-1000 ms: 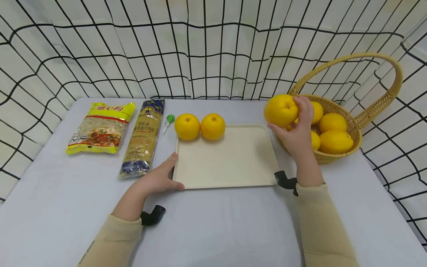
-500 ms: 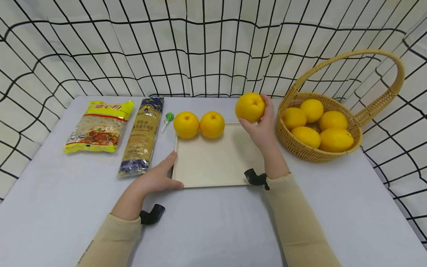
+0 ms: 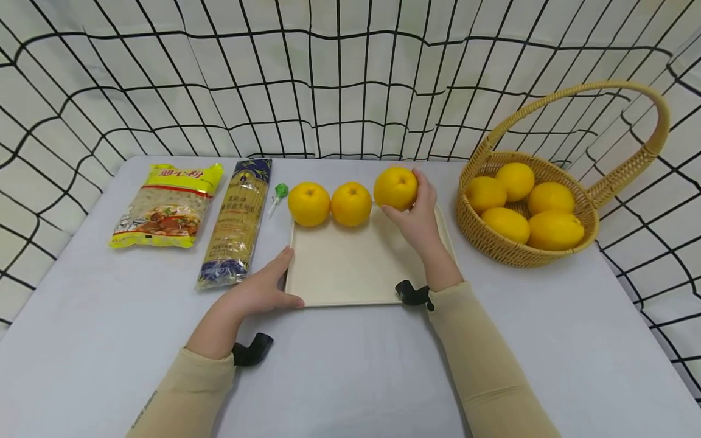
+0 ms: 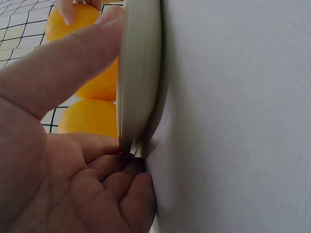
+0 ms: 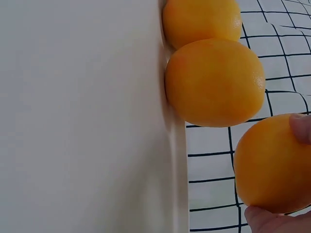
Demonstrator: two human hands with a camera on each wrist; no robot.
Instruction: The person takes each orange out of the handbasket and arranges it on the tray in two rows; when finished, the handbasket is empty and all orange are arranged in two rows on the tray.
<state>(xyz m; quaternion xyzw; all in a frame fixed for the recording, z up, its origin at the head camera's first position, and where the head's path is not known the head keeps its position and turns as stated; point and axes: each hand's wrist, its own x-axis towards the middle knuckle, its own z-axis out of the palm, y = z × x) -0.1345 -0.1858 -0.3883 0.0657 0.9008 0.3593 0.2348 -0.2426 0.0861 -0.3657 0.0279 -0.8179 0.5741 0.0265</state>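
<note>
My right hand (image 3: 418, 219) grips an orange (image 3: 394, 188) between thumb and fingers, over the back right part of a cream rectangular tray (image 3: 350, 267). In the right wrist view this orange (image 5: 272, 165) is apart from the tray's rim and from its neighbour. Two more oranges, a left one (image 3: 309, 204) and a middle one (image 3: 351, 204), sit side by side along the tray's back edge. My left hand (image 3: 260, 292) holds the tray at its front left corner. The left wrist view shows the thumb (image 4: 73, 63) against the rim and the other fingers curled at the edge.
Right of the tray stands a wicker basket (image 3: 526, 258) with a tall handle and several yellow fruits. To the left lie a green lollipop (image 3: 281, 191), a spaghetti pack (image 3: 235, 225) and a yellow-edged pasta bag (image 3: 167, 207). Black wire mesh (image 3: 339, 85) encloses the table's back and sides.
My right hand has carried the orange leftward from beside the basket to the tray's back edge, lowering it slightly at the end. The left hand has stayed at the tray's corner.
</note>
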